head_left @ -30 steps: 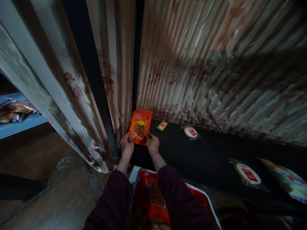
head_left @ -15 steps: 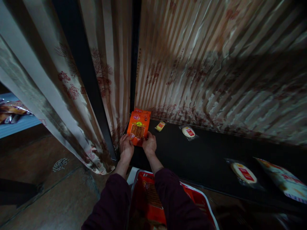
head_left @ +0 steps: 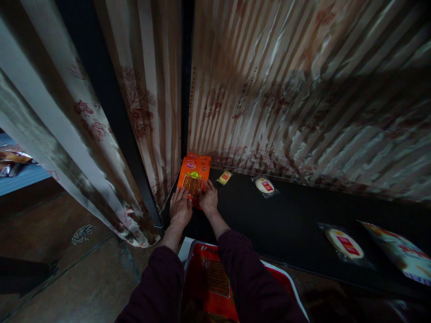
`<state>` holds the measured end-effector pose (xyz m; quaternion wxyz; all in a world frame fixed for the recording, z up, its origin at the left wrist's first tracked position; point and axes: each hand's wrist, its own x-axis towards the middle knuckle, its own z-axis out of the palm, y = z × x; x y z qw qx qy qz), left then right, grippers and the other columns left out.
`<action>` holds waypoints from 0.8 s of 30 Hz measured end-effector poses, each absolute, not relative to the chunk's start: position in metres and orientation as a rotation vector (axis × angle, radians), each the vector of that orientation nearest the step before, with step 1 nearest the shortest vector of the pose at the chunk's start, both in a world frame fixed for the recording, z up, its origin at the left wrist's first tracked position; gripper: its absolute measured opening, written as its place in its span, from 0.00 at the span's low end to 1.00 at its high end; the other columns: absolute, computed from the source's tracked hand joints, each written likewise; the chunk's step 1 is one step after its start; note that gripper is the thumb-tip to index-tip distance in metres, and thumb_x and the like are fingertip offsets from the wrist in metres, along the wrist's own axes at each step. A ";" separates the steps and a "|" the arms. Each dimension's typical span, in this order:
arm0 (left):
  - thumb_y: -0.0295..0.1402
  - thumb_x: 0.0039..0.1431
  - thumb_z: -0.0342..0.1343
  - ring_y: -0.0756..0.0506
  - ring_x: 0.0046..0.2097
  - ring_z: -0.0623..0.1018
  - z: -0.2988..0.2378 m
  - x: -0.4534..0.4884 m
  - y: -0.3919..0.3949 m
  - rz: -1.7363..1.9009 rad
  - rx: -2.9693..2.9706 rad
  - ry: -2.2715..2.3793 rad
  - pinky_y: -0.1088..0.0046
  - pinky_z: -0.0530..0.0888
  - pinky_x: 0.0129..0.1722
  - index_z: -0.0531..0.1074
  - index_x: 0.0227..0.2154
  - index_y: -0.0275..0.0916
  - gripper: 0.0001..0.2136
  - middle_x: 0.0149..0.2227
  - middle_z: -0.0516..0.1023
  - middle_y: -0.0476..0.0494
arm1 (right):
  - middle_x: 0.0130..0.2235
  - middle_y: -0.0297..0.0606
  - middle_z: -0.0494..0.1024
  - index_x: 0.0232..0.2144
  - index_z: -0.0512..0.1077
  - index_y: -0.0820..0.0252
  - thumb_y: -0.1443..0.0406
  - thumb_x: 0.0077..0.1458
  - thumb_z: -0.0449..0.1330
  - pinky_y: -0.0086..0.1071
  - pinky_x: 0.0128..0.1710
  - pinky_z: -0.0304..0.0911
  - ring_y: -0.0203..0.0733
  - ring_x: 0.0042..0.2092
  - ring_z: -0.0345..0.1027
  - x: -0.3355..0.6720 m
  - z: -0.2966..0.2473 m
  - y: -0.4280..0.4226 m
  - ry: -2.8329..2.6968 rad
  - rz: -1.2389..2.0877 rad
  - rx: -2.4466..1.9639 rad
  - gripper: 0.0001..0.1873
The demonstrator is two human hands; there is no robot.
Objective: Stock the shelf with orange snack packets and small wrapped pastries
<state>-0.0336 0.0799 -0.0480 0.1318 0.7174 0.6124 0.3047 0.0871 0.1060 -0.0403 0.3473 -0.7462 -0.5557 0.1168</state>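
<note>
An orange snack packet (head_left: 194, 168), with brown strips showing in its window, lies at the left end of the black shelf (head_left: 269, 220). Another orange edge shows just behind its top. My left hand (head_left: 181, 208) is closed on its lower left corner, fingers over the front. At the lower right edge, my right hand (head_left: 208, 196) grips the same packet, thumb toward the window. Below my forearms stands a red basket with a white rim (head_left: 286, 278), holding more orange packets (head_left: 215, 278).
On the shelf lie a small yellow packet (head_left: 224, 177), white round packaged pieces (head_left: 265, 185) and a larger light bag (head_left: 400, 251). A dark post (head_left: 117, 103) and hanging curtain (head_left: 30, 85) stand at left. Striped cloth (head_left: 269, 89) covers the back.
My left hand has shifted slightly right and further over the packet's lower front. My right hand has moved up a little along its edge. The packet has barely moved.
</note>
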 end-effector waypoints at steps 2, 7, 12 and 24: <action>0.28 0.58 0.48 0.42 0.63 0.62 -0.049 -0.033 0.080 0.858 2.085 1.785 0.58 0.57 0.63 0.67 0.54 0.37 0.20 0.61 0.65 0.38 | 0.60 0.46 0.65 0.55 0.67 0.61 0.68 0.56 0.51 0.39 0.57 0.54 0.48 0.59 0.58 0.088 -0.040 0.107 -1.467 0.319 -1.943 0.24; 0.28 0.57 0.48 0.41 0.62 0.64 -0.048 -0.032 0.079 0.824 2.111 1.811 0.58 0.59 0.62 0.68 0.53 0.35 0.20 0.60 0.65 0.36 | 0.56 0.45 0.70 0.53 0.69 0.63 0.69 0.56 0.52 0.36 0.58 0.54 0.46 0.59 0.59 0.091 -0.038 0.107 -1.513 0.364 -1.931 0.22; 0.29 0.58 0.47 0.39 0.61 0.65 -0.045 -0.031 0.076 0.872 2.131 1.822 0.56 0.59 0.62 0.68 0.53 0.33 0.19 0.59 0.67 0.35 | 0.60 0.50 0.65 0.56 0.65 0.66 0.70 0.54 0.53 0.37 0.58 0.54 0.48 0.61 0.57 0.090 -0.037 0.098 -1.499 0.392 -1.934 0.26; 0.25 0.59 0.45 0.41 0.61 0.66 -0.037 -0.013 0.047 1.050 2.261 1.619 0.62 0.64 0.61 0.72 0.47 0.32 0.17 0.55 0.71 0.34 | 0.63 0.55 0.59 0.52 0.70 0.71 0.70 0.52 0.56 0.39 0.61 0.54 0.50 0.64 0.53 0.091 -0.042 0.022 -1.543 0.446 -1.915 0.24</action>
